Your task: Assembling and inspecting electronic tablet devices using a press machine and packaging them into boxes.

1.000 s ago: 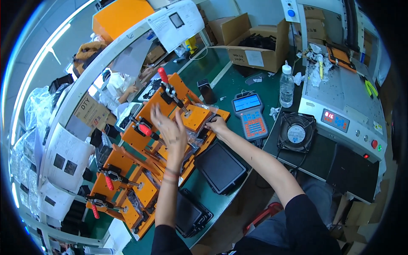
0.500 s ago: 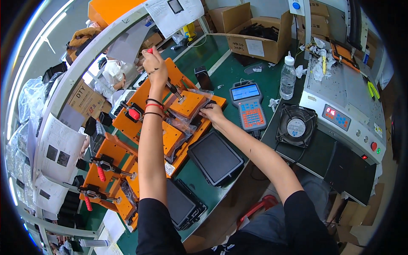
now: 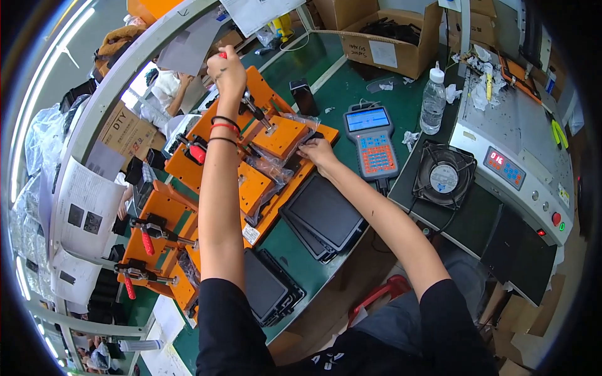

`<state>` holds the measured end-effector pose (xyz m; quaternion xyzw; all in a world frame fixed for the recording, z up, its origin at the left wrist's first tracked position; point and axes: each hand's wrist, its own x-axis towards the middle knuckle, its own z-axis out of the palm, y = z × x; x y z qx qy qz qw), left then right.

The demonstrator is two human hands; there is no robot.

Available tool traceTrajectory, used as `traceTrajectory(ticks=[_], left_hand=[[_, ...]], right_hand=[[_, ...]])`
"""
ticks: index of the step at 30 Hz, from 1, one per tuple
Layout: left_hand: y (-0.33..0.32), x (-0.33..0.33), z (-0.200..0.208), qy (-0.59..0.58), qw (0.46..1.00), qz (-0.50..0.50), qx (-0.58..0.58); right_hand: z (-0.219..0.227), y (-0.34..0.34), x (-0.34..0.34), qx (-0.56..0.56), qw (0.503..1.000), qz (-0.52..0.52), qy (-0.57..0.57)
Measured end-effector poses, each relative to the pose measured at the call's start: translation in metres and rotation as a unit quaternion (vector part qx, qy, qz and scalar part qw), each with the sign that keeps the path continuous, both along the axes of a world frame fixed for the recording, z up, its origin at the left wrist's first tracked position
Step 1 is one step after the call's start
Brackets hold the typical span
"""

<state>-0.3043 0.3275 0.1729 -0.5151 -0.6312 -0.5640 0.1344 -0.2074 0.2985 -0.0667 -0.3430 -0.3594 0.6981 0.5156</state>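
My left hand [image 3: 227, 72] is closed round the red-tipped handle of a toggle clamp [image 3: 256, 108] on an orange fixture [image 3: 258, 84]. The clamp's rod comes down on an orange pressing plate [image 3: 276, 136]. Clear plastic film [image 3: 276, 169] sticks out around this plate and the one beside it. At the plate's right edge, the fingers of my right hand [image 3: 318, 152] are pinched together next to a dark piece; what they hold is hidden. Below that hand lie black tablet-like units [image 3: 327, 210], one overlapping another, and a further black unit [image 3: 266, 285] rests by my left forearm.
A handheld keypad device [image 3: 376, 144], a clear bottle [image 3: 433, 100] and a fan [image 3: 443, 175] stand to the right. Beyond them is a grey machine [image 3: 495, 138] with a red display. An open cardboard box [image 3: 395, 53] sits at the back. More red-handled clamps [image 3: 148, 243] are at left.
The view has shifted slightly. Both hands keep their places on the fixture, the left still on the clamp handle. More of the lower black unit shows beneath the upper one.
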Motion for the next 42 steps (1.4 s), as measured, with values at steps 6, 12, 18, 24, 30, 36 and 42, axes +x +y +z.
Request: traceTrajectory(ticks=[6,12,18,24,30,36,42], left_hand=[[0.009,-0.004,0.005,-0.02,1.0,0.021,-0.007],[0.015,-0.011,0.006,-0.038,0.999,0.012,-0.021],[0.009,-0.001,0.0,-0.01,1.0,0.013,-0.01],[-0.006,0.013,-0.005,0.007,1.0,0.003,-0.004],[-0.02,0.011,-0.016,0.03,0.996,-0.061,-0.054],[-0.043,0.007,-0.041,0.068,0.997,-0.023,-0.007],[-0.182,0.036,-0.119,0.02,0.955,-0.171,-0.241]], right_hand=[[-0.01,-0.011,0.003,-0.001,0.993,-0.008,0.118],[-0.014,-0.001,0.023,0.045,0.997,-0.051,0.047],[-0.004,0.0,0.015,0.039,0.983,-0.122,-0.133],[0.012,-0.017,0.073,0.27,0.865,-0.027,-0.423],[0.021,-0.069,0.129,0.258,0.756,0.181,-0.574],[0.014,-0.091,0.123,0.273,0.802,0.099,-0.522],[0.034,-0.109,0.114,0.221,0.802,0.073,-0.55]])
